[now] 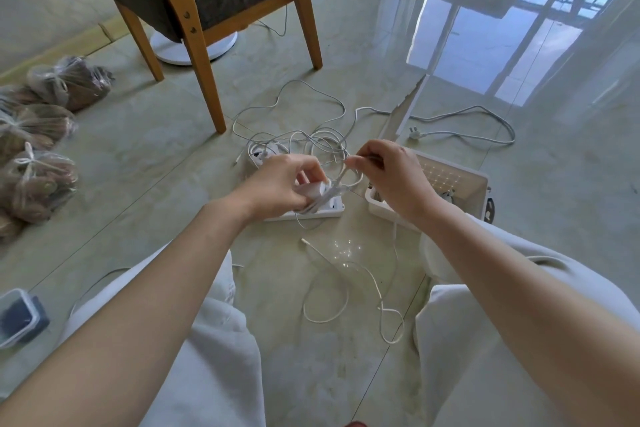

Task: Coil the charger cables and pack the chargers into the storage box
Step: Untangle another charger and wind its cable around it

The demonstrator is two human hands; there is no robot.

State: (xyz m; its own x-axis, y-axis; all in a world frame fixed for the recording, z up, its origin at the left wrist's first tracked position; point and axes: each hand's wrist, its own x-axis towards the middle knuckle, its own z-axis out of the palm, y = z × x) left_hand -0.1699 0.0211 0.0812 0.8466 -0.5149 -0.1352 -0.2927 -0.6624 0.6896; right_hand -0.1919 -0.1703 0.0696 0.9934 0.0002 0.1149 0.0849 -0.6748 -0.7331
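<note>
Hands meet low over a shiny tiled floor (540, 225). The left hand (277, 185) has its fingers curled round a white charger (313, 190) and some loops of cord. The right hand (391, 180) pinches a thin white cable (346, 163) between thumb and finger. The two hands are close together but do not touch.

Under the left hand, a white power strip (329, 210) lies flat on the floor. Behind the hands sits a messy pile of white cables (311, 139).

The white storage box (467, 185) stands on the floor just right of the hands, partly hidden by the right hand. Its lid (403, 114) stands up, open. I cannot tell what is inside.

One more loose cable (346, 282) lies on the floor between the person's knees. A wooden chair (201, 45) with a grey seat stands further back. Tied see-through bags (38, 156) sit along the left side.
</note>
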